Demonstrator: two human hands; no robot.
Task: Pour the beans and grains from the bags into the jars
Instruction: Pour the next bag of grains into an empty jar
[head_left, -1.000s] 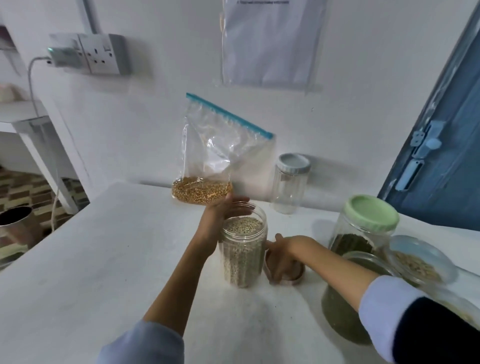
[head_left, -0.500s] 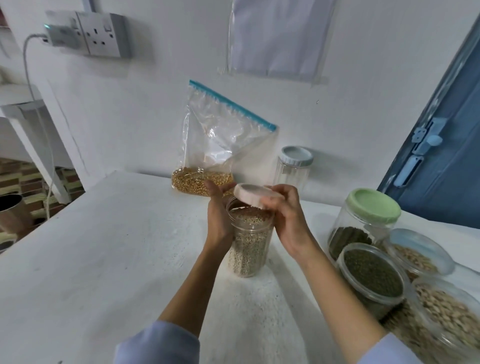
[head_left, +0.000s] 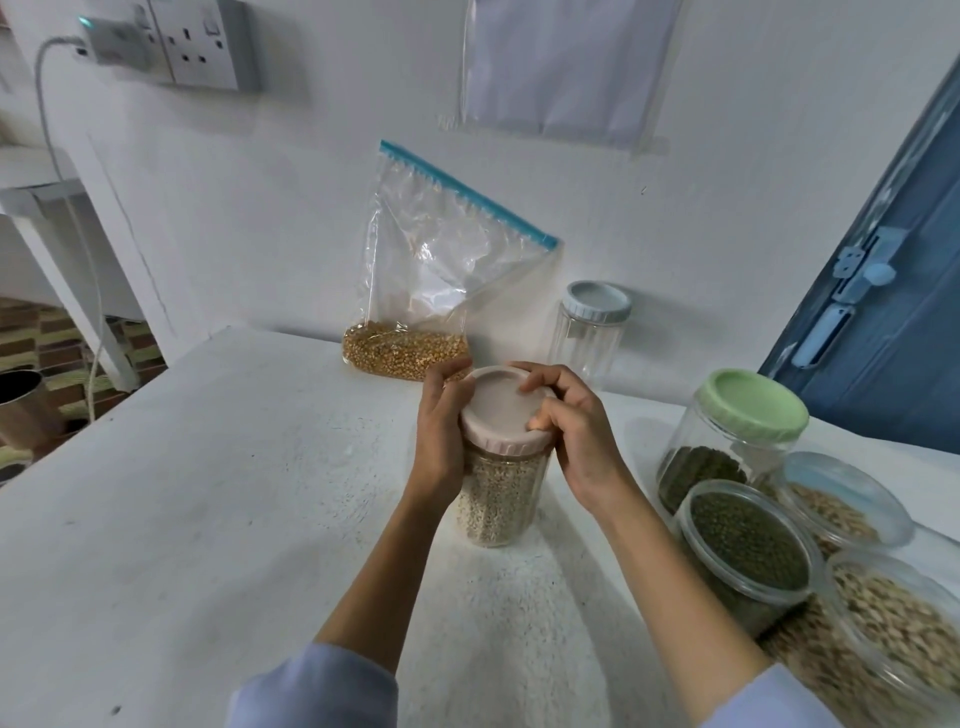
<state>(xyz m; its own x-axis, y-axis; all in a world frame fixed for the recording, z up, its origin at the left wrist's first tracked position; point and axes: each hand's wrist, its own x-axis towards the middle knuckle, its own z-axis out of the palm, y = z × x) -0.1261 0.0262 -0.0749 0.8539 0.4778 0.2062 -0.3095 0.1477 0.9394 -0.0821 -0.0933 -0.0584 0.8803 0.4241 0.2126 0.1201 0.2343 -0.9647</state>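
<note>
Right now the right hand (head_left: 574, 431) curls over the pale pink lid (head_left: 506, 415), fingertips and thumb pinching its ribbed rim, while the left hand (head_left: 441, 431) wraps the shoulder of the clear jar (head_left: 498, 499) beneath it. That jar stands on the white table (head_left: 208, 493), nearly full of pale grain, so it should feel weighty and stiff; the smooth plastic wall may slip, making the ridged lid edge and the jar's upper wall the sensible holds. Behind leans a thin, crinkly zip bag (head_left: 436, 270) with golden kernels pooled at its bottom, floppy and best taken near its blue seal. An empty grey-lidded jar (head_left: 589, 332) stands just beside it.
</note>
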